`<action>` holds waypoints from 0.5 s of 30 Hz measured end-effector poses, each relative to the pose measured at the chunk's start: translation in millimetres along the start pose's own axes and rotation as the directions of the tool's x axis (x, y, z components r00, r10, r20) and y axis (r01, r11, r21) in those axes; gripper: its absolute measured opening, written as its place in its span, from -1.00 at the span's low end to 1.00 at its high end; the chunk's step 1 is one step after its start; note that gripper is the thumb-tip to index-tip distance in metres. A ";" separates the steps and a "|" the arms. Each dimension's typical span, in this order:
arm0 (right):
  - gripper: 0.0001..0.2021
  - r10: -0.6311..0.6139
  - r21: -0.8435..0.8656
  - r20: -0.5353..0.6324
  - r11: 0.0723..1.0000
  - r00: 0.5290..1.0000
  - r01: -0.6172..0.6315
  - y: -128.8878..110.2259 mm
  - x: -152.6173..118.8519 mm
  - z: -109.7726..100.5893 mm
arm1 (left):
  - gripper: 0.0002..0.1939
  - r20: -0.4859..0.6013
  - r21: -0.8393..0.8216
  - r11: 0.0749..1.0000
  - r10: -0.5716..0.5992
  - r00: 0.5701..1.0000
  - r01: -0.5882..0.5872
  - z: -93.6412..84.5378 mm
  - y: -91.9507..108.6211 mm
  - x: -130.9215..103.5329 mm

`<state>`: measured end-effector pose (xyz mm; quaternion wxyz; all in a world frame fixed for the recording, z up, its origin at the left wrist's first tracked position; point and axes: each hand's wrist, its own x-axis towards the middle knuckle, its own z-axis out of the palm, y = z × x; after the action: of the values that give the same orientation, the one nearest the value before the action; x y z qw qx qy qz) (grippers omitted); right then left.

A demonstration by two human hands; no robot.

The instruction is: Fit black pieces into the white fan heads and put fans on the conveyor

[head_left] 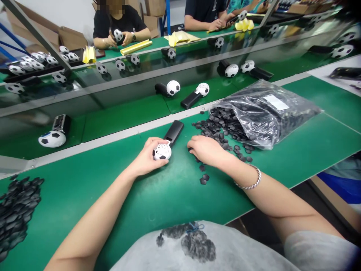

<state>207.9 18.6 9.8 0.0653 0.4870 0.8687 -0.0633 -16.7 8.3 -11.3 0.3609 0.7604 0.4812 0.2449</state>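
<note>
My left hand [149,157] is closed around the white football-shaped head [163,152] of a handheld device. The device's black handle [174,131] lies on the green table, pointing away from me. Openings and a few black patches show on the white head. Just to the right, my right hand [207,149] has its fingers pinched together at the edge of a pile of small black pentagon pieces [222,122]. A dark bit like one of these pieces shows at its fingertips. Several loose pieces [203,179] lie below that hand.
The pile spills from a clear plastic bag [270,113] at the right. Another black heap [18,214] lies at the far left. Beyond the table's metal rim [109,134], a green conveyor [121,105] carries several football-headed devices. Across it, people [120,26] sit handling similar devices.
</note>
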 end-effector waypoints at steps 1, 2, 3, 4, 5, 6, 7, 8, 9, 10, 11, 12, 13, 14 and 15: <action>-0.85 -0.007 -0.069 0.000 0.998 1.000 0.007 -8.3 -2.5 0.4 | -0.46 -0.017 0.017 1.000 -0.025 1.000 0.025 0.9 1.2 -0.2; -0.82 -0.008 -0.128 0.004 0.992 1.000 0.009 -16.4 -4.7 1.5 | -0.46 -0.033 0.028 0.999 -0.044 0.998 0.045 1.9 2.1 -0.5; -0.80 -0.006 -0.171 0.010 0.985 1.000 0.007 -23.8 -6.3 3.1 | -0.46 -0.042 0.028 0.998 -0.054 0.998 0.055 2.4 2.7 -0.9; -0.79 -0.001 -0.196 0.013 0.981 1.000 0.004 -29.7 -7.0 5.0 | -0.46 -0.038 0.019 0.999 -0.050 0.998 0.051 2.3 2.8 -1.2; -0.78 0.006 -0.205 0.008 0.979 1.000 -0.004 -33.6 -6.9 7.0 | -0.46 -0.023 0.005 0.999 -0.033 0.999 0.034 1.6 2.3 -1.5; -0.78 0.017 -0.203 -0.005 0.979 1.000 -0.018 -35.1 -6.0 8.7 | -0.46 -0.005 -0.014 1.000 -0.011 1.000 0.011 0.4 1.4 -1.8; -0.79 0.026 -0.194 -0.023 0.980 0.999 -0.030 -34.0 -4.6 9.9 | -0.46 0.015 -0.040 0.999 0.012 1.000 -0.011 -1.1 0.1 -1.9; -0.80 0.036 -0.181 -0.045 0.982 0.998 -0.044 -30.6 -2.9 10.2 | -0.47 0.037 -0.072 0.997 0.035 0.999 -0.032 -2.6 -1.5 -1.9; -0.80 0.045 -0.160 -0.067 0.986 0.997 -0.055 -25.4 -1.4 9.7 | -0.47 0.061 -0.105 0.993 0.054 0.997 -0.047 -3.8 -3.1 -1.8; -0.81 0.053 -0.123 -0.086 0.990 0.995 -0.064 -19.2 -0.2 8.4 | -0.47 0.080 -0.136 0.989 0.066 0.995 -0.054 -4.6 -4.7 -1.5; -0.82 0.053 -0.060 -0.104 0.996 0.993 -0.059 -12.9 0.4 6.5 | -0.47 0.094 -0.160 0.985 0.074 0.993 -0.058 -5.0 -6.1 -1.0; -0.83 0.033 0.034 -0.120 0.999 0.992 -0.029 -7.3 0.5 4.4 | -0.47 0.102 -0.176 0.982 0.079 0.992 -0.061 -4.9 -7.4 -0.4; -0.85 -0.002 0.152 -0.140 0.988 0.990 0.023 -3.2 0.1 2.2 | -0.47 0.108 -0.185 0.981 0.086 0.990 -0.065 -4.6 -8.5 0.3; -0.86 -0.044 0.278 -0.164 0.957 0.985 0.089 -0.9 -0.6 0.4 | -0.47 0.113 -0.187 0.980 0.093 0.989 -0.071 -4.1 -9.4 1.0; -0.86 -0.084 0.392 -0.191 0.907 0.978 0.155 -0.5 -1.3 -0.9 | -0.47 0.115 -0.187 0.979 0.100 0.988 -0.077 -3.6 -10.1 1.6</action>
<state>208.1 17.4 10.9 -0.1151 0.4394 0.8673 -0.2036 -24.2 13.8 -17.0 0.4466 0.7587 0.3991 0.2561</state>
